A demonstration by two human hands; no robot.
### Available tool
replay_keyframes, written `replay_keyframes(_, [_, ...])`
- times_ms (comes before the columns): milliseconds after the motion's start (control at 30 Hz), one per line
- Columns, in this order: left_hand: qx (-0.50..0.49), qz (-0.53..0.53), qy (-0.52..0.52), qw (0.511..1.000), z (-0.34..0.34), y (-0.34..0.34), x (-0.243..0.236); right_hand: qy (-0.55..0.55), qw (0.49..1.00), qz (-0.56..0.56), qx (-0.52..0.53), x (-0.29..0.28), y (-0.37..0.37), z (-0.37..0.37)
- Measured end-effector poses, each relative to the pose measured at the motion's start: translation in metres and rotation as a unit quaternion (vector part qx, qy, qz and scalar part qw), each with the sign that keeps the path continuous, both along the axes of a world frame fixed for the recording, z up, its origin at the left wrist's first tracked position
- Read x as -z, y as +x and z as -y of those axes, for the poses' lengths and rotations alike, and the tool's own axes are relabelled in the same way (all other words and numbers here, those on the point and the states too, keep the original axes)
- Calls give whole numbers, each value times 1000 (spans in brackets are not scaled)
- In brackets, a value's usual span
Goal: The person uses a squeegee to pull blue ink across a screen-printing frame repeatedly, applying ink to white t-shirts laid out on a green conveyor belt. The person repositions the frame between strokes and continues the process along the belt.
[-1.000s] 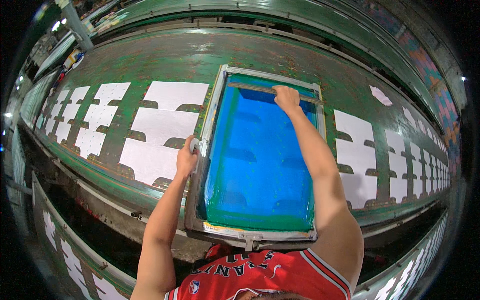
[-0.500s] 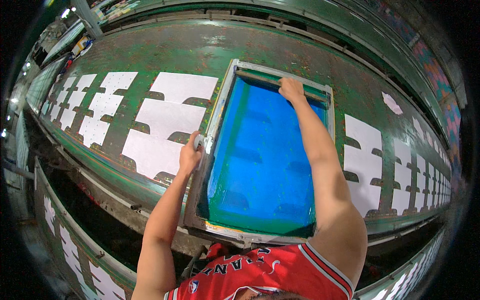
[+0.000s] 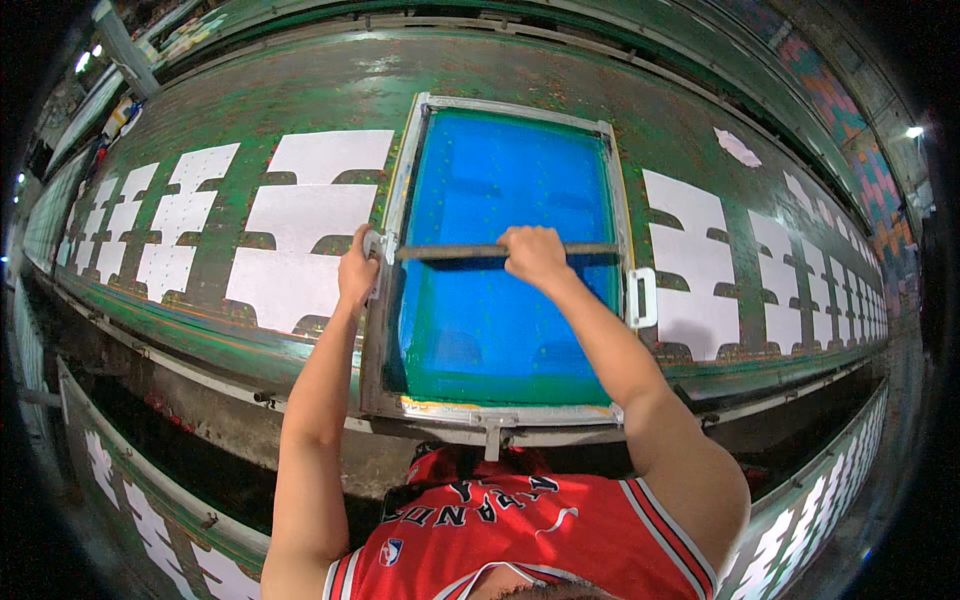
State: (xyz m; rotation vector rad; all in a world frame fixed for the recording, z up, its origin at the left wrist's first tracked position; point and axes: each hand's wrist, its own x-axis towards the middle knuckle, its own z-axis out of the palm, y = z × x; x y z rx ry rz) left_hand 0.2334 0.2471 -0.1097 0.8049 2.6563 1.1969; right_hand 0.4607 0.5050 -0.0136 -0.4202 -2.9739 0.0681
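Observation:
A screen printing frame [image 3: 424, 175] with metal edges and a blue, green-bordered mesh lies on the long green table [image 3: 320, 80]. Across the middle of the mesh is a squeegee bar [image 3: 440, 253], with my right hand [image 3: 532, 256] closed over it. My left hand [image 3: 358, 264] grips the handle on the frame's left side, level with the bar; most of that handle is hidden by my fingers. A matching white handle [image 3: 642, 298] sticks out from the frame's right side, beside my right forearm.
Rows of white cut pieces [image 3: 315, 205] lie either side of the frame. A rail [image 3: 160, 360] edges the table's near side, above a dark gap. A metal post [image 3: 125, 50] stands back left. Neighbouring tables [image 3: 150, 520] with more pieces run nearer me and beyond.
My right hand has drawn the squeegee from the frame's far end toward me, to mid-screen. My left hand stays on the handle. The whole view has shifted slightly.

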Motion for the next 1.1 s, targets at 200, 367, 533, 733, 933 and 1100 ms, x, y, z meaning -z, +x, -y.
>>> replay_keyframes(200, [-3, -15, -8, 1000, -1, -3, 3, -34, 998, 43, -9, 3, 98, 108])
replay_keyframes(367, [-7, -13, -19, 1000, -2, 0, 0, -30, 999, 17, 12, 11, 166, 174])
replay_keyframes(533, [-1, -11, -38, 999, -4, -2, -1, -14, 998, -44, 35, 30, 203, 212])
replay_keyframes(733, [5, -18, -33, 999, -5, -3, 1, -22, 996, -79, 31, 37, 220, 230])
replay_keyframes(933, [10, -12, -32, 999, -3, -1, -3, -82, 996, -7, -22, 10, 235, 223])
replay_keyframes(1100, [-8, -16, -45, 999, -3, 5, -9, -430, 902, -36, -13, -20, 257, 147])
